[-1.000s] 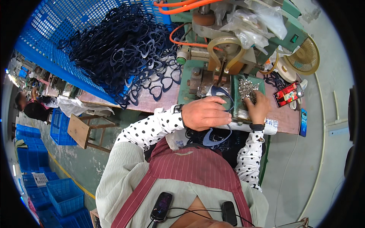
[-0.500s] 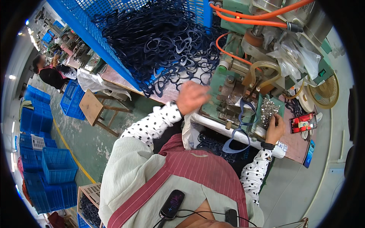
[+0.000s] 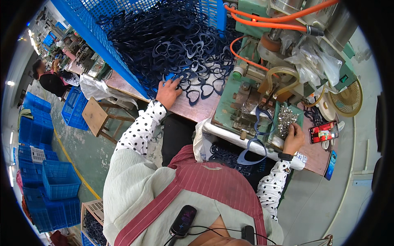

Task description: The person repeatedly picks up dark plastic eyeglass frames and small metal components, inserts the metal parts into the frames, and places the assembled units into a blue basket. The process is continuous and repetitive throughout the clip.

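My left hand [image 3: 168,93] lies with its fingers apart on the near edge of a heap of dark blue eyeglass frame fronts [image 3: 193,53]. Its fingertips touch the heap; I see no piece lifted. At the tray of small silvery metal parts [image 3: 287,118], my right hand [image 3: 294,140] has thumb and fingers closed together. Whatever it pinches is too small to make out. Between the hands, one blue frame front [image 3: 253,152] hangs at the working head of a green bench machine [image 3: 226,114], its lower loop past the table edge.
A blue crate [image 3: 123,67] lies tipped, spilling the heap onto the table [image 3: 193,110]. Orange hoses [image 3: 271,23] cross above the machine. A lit phone [image 3: 324,132] and a small fan [image 3: 347,97] are at the right. Leftward are a wooden stool [image 3: 95,117], stacked blue crates [image 3: 61,180] and a seated person [image 3: 51,80].
My left hand has moved left, from beside the machine to the edge of the heap. My right hand stays at the metal parts. The hanging frame front has hardly shifted.
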Motion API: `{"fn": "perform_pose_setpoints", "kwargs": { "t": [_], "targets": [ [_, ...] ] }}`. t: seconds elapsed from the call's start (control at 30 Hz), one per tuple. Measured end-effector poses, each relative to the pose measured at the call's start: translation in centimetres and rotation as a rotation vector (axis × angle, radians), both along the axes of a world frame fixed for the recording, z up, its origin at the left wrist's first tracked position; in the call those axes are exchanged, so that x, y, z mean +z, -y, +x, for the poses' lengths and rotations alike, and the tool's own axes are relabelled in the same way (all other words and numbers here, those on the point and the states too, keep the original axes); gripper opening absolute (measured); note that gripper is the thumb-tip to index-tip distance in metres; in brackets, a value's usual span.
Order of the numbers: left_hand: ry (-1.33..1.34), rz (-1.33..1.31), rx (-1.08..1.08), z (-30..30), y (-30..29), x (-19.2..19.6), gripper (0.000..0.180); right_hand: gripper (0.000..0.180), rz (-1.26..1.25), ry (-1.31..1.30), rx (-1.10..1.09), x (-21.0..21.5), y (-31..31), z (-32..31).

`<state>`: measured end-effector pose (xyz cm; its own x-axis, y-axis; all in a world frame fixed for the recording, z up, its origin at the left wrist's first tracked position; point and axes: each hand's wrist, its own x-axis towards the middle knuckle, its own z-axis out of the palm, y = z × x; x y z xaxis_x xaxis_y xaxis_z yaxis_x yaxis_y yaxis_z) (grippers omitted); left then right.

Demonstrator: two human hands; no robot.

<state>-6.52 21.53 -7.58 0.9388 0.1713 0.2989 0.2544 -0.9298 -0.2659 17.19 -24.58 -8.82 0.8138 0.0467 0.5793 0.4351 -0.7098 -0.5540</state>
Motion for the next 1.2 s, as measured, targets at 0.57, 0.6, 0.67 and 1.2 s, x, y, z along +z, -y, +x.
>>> {"fn": "perform_pose_setpoints", "kwargs": {
  "t": [0.57,0.6,0.67,1.2],
  "targets": [
    [0.631,-0.262,-0.259,9.8,8.0,3.8,0.013,0.016,0.485,-0.304,0.461,11.0,-7.7,-6.6],
    [0.702,-0.229,-0.278,10.4,7.7,4.0,0.013,0.015,0.517,-0.347,0.504,11.5,-8.2,-7.1],
    [0.752,-0.327,-0.244,10.3,7.7,4.3,0.011,0.018,0.53,-0.348,0.571,11.9,-8.8,-7.4],
    [0.63,-0.421,-1.003,6.3,17.8,11.9,0.03,0.055,0.77,-0.583,0.619,12.5,-12.0,-7.8]
  ]
}}
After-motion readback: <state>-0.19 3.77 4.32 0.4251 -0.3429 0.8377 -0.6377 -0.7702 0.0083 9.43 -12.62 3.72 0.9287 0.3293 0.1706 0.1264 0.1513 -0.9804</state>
